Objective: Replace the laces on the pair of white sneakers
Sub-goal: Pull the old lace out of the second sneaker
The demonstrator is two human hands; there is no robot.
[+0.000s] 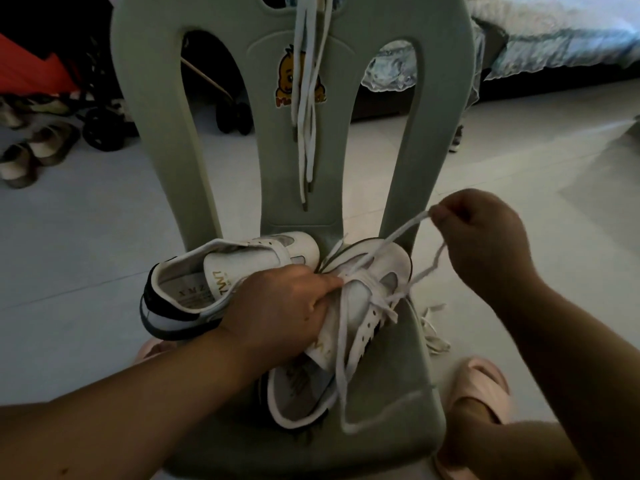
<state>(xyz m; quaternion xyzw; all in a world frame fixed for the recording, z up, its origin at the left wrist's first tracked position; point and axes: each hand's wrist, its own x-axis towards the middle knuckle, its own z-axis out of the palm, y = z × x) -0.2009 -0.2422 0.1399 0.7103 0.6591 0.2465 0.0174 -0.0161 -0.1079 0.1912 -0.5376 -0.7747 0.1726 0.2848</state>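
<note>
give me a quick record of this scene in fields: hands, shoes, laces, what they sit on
left hand: grips the near sneaker, holding it down on the seat
right hand: pinches the lace and pulls it up and away from the near sneaker
near sneaker: partly laced, toe towards the chair back
far sneaker: on its side on the seat, no lace seen in it
spare laces: hang over the chair back
chair: green plastic, holds both sneakers
floor lace: bunched beside the seat
pink slipper: on a foot by the chair
</note>
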